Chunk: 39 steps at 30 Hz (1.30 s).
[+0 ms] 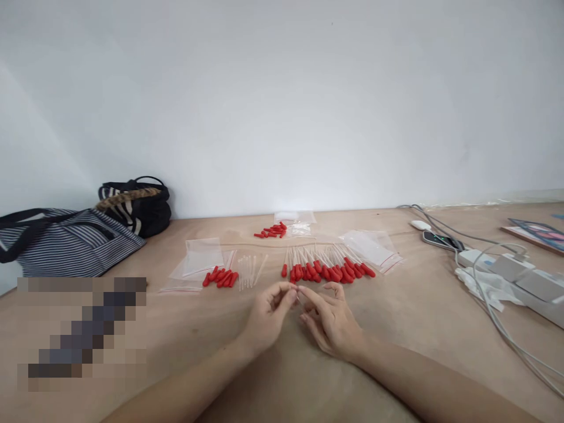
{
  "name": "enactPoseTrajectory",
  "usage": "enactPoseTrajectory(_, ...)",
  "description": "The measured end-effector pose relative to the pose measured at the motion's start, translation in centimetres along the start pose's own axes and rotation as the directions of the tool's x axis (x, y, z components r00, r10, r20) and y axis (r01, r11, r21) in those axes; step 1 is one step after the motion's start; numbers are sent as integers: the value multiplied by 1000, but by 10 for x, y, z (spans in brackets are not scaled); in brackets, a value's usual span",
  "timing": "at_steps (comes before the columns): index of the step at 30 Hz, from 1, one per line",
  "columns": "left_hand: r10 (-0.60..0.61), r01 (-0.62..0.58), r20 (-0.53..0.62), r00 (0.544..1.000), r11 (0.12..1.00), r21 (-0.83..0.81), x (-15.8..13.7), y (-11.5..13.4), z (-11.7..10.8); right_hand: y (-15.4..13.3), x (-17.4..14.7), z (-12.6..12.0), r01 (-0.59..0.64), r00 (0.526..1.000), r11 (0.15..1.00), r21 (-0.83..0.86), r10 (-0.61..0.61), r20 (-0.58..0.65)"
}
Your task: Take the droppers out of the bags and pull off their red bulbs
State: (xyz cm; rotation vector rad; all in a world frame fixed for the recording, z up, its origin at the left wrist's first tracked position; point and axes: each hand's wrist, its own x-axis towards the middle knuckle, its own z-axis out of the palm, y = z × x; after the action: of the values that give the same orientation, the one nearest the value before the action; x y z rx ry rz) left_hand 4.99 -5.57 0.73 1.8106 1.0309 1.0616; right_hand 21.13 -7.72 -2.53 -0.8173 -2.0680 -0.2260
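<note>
My left hand (269, 312) and my right hand (331, 320) meet at the front middle of the table, fingertips touching. Thumb and index finger of my left hand are pinched, mostly hiding what they hold. A thin clear tube (302, 304) slants down from the pinched fingertips of my right hand, whose other fingers are curled loosely. Just beyond my hands lies a row of droppers (326, 271), red rubber bulbs toward me. Left of them are several loose clear tubes (247, 271) and a heap of red rubber bulbs (224, 277).
Plastic zip bags (202, 255) lie at left, with more bags (372, 247) at right. Farther back are red bulbs (272, 231) and clear tubes (300, 229). A striped bag (79, 241) and a black bag (152, 211) stand left. Cables and a power strip (511, 270) occupy the right.
</note>
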Motion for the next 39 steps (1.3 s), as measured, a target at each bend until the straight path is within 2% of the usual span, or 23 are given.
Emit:
enactPoseTrajectory(2, -116, 128, -71, 991, 970, 208, 22, -1, -13, 1, -1, 0, -26, 1000, 1000, -13, 27, 3)
enactPoseTrajectory(3, -197, 217, -91, 976, 911, 352, 35, -3, -21, 1, -1, 0, -32, 999, 999, -18, 32, 2)
enactPoseTrajectory(6, -276, 296, -115, 954, 817, 495, 71, -15, -43, 1, -2, 0, -23, 1000, 999, -23, 23, -5)
enactPoseTrajectory(8, -292, 308, -125, 948, 749, 586, 88, -23, -51, 1, -2, 0, -9, 1000, 1000, -25, 9, -14)
enactPoseTrajectory(11, -284, 289, -129, 950, 644, 709, 102, -31, -51, 1, -1, 0, 0, 1000, 1000, -28, -1, -19)
enactPoseTrajectory(15, -264, 257, -130, 956, 530, 808, 110, -36, -46, 1, -2, 0, 22, 1000, 999, -40, -23, -19)
enactPoseTrajectory(19, -257, 242, -133, 957, 454, 858, 111, -43, -54, 2, -2, 0, 32, 999, 998, -47, -32, -10)
enactPoseTrajectory(24, -217, 230, -150, 965, 414, 881, 106, -44, -61, 1, -1, -1, 43, 999, 998, -38, -43, 7)
enactPoseTrajectory(29, -184, 155, -77, 980, 459, 875, 100, -31, -39, 1, -1, -1, 39, 999, 999, -36, -39, 21)
enactPoseTrajectory(34, -254, 156, -41, 966, 452, 878, 96, -28, -14, 1, -1, -2, 44, 999, 998, -36, -43, 27)
enactPoseTrajectory(39, -270, 172, -61, 961, 411, 895, 92, -21, -13, 2, -1, -3, 39, 998, 999, -34, -37, 41)
